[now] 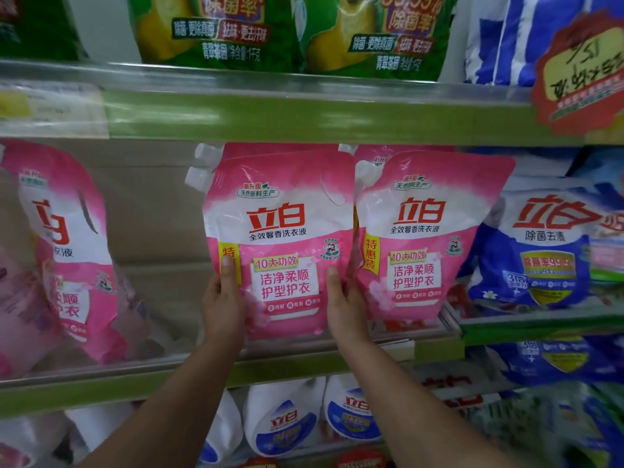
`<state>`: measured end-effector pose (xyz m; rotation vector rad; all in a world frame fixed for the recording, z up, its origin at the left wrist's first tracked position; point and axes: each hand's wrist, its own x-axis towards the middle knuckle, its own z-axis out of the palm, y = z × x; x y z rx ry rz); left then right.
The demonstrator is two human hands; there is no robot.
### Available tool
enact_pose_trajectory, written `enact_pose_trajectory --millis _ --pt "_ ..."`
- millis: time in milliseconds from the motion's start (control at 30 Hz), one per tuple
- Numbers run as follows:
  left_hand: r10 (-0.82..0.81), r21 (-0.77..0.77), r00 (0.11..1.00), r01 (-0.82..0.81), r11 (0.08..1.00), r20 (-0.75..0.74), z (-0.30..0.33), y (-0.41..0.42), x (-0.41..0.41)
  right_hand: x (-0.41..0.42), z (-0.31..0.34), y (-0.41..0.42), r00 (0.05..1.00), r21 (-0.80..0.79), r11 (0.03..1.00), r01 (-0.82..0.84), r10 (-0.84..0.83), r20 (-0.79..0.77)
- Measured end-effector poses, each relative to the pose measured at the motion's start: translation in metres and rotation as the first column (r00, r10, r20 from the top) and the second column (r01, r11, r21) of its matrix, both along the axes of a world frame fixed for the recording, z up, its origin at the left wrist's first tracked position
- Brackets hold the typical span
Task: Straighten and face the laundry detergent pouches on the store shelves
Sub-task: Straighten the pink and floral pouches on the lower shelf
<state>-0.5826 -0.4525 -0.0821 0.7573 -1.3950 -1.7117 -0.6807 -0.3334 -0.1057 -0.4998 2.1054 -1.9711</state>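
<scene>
Middle shelf (304, 364): a pink detergent pouch (280, 241) stands upright at the front edge, label facing out, a second one directly behind it. A neighbouring pink pouch (425, 238) touches its right side; blue pouches (540, 251) fill the right end, and a leaning pink pouch (67, 251) sits toward the left end. Left hand (223, 298) and right hand (344, 298) grip the front pouch's lower side edges — thumbs on its face, forearms raised from below.

Three pink pouches (280, 238) face front (more tucked behind), two green pouches (216, 28) at twelve o'clock, two hands (223, 298)
</scene>
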Motion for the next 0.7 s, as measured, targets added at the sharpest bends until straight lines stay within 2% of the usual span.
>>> enact_pose_trajectory --millis 200,400,567,700 --pt "-0.027 -0.037 0.999 0.028 0.999 0.02 -0.006 -0.001 0.003 0.004 -0.003 0.0 0.993 0.062 0.993 0.102 -0.099 -0.06" --pt "-0.174 -0.121 0.984 0.177 0.977 0.03 -0.014 -0.002 0.01 0.007 -0.002 0.003 0.979 0.116 0.977 0.181 -0.168 -0.114" --pt "-0.157 -0.123 0.987 0.158 0.98 0.014 -0.01 -0.012 0.007 0.003 0.0 0.004 0.977 0.147 0.971 0.19 -0.172 -0.128" --pt "-0.142 -0.101 0.988 0.147 0.984 0.059 -0.009 -0.014 0.005 0.001 0.0 0.004 0.977 0.179 0.965 0.194 -0.173 -0.123"
